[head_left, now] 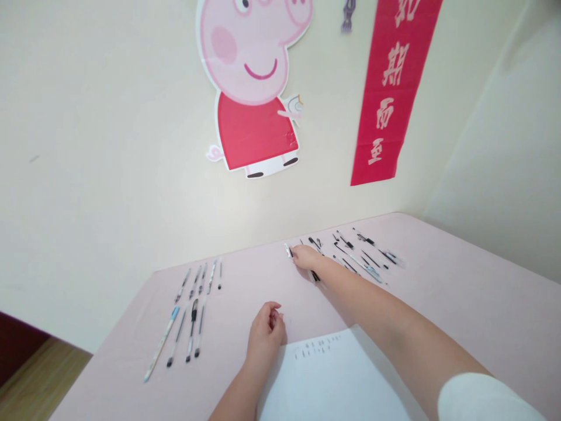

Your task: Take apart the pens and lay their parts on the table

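My right hand (305,257) reaches to the far side of the table. Its fingers are closed at a pen (287,250), whose pale end sticks out to the left of the fingertips. Beneath the wrist shows a dark pen part (314,276); whether it belongs to the same pen is hidden. Right of that hand lie several loose pen parts, among them a pale blue-white pen tube (357,261). My left hand (266,327) rests nearer me by the paper (324,380), fingers curled, with nothing visible in them.
On the left, pens lie in two rows: several slim ones behind, and in front a blue-capped pen (162,344) and a black-grip pen (191,330). Handwriting marks the paper's top. A wall with a pig cutout (258,131) and a red banner (385,105) borders the pink table (118,362).
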Available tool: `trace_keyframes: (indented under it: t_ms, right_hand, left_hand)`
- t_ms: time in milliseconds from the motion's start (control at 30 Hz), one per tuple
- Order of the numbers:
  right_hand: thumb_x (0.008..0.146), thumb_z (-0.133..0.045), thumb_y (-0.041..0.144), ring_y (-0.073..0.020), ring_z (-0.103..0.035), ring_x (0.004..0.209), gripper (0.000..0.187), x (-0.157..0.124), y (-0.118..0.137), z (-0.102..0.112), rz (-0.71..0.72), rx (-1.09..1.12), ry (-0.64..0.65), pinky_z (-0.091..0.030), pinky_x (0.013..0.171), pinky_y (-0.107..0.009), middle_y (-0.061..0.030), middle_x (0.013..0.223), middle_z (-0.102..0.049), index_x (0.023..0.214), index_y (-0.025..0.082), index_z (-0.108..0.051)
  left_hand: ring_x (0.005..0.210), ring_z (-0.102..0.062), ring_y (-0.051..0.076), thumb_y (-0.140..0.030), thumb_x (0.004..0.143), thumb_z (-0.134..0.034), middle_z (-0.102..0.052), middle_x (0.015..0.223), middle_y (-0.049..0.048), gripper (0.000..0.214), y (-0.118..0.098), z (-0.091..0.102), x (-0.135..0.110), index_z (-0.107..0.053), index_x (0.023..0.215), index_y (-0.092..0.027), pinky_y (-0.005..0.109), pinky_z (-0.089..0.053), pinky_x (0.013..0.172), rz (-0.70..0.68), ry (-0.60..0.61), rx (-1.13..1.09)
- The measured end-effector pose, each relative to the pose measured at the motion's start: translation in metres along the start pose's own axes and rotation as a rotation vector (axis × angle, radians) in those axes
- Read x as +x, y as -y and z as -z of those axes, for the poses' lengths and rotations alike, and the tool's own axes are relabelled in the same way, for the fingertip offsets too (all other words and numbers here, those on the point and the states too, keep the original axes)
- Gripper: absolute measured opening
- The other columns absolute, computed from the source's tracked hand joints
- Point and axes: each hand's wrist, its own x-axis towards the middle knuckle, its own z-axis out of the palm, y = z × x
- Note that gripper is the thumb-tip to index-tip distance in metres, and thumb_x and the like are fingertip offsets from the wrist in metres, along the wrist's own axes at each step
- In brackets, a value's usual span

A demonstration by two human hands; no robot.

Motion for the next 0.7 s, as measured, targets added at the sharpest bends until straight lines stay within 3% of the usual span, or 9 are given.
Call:
trace_keyframes:
  t_ms: [233, 367, 567, 700]
  right_hand:
    - [0.067, -0.066, 0.029, -0.0234, -0.057, 0.100, 0.045, -0.0020, -0.0011, 0.0011, 0.009, 0.014, 0.060, -0.041, 0.082, -0.024, -0.0138, 0.108, -0.062, 0.108, 0.012, -0.059]
    - [0.064, -0.070, 0.024, -0.0242, -0.057, 0.100, 0.044, -0.0005, -0.0031, 0.0032, -0.012, 0.012, 0.099, -0.042, 0.082, -0.024, -0.0131, 0.106, -0.063, 0.106, 0.014, -0.060]
    - [0.086, -0.053, 0.031, -0.0194, -0.056, 0.095, 0.030, -0.0015, -0.0033, 0.0040, -0.037, 0.010, 0.109, -0.047, 0.081, -0.038, -0.0091, 0.112, -0.055, 0.111, 0.015, -0.053]
    - [0.087, -0.051, 0.031, -0.0192, -0.056, 0.095, 0.030, -0.0001, -0.0031, 0.0016, -0.038, 0.019, 0.091, -0.048, 0.079, -0.039, -0.0082, 0.113, -0.054, 0.113, 0.015, -0.051]
  left_hand:
    - [0.053, -0.047, 0.011, -0.026, 0.073, -0.047, -0.050, 0.063, -0.0037, 0.020, 0.0038, -0.0002, 0.0005, -0.054, 0.090, -0.018, 0.022, -0.035, 0.052, -0.002, 0.000, -0.017]
    - [0.053, -0.047, 0.011, -0.026, 0.073, -0.047, -0.051, 0.065, -0.0032, 0.019, 0.0031, -0.0001, 0.0004, -0.055, 0.089, -0.018, 0.022, -0.035, 0.052, 0.002, -0.001, -0.017]
    - [0.053, -0.048, 0.011, -0.024, 0.073, -0.047, -0.051, 0.065, -0.0029, 0.020, 0.0013, -0.0003, 0.0006, -0.054, 0.090, -0.018, 0.022, -0.036, 0.052, 0.007, -0.004, -0.006]
    - [0.054, -0.047, 0.011, -0.024, 0.073, -0.046, -0.051, 0.065, -0.0030, 0.019, 0.0031, -0.0006, 0.0008, -0.054, 0.090, -0.018, 0.022, -0.036, 0.053, 0.002, -0.001, 0.002]
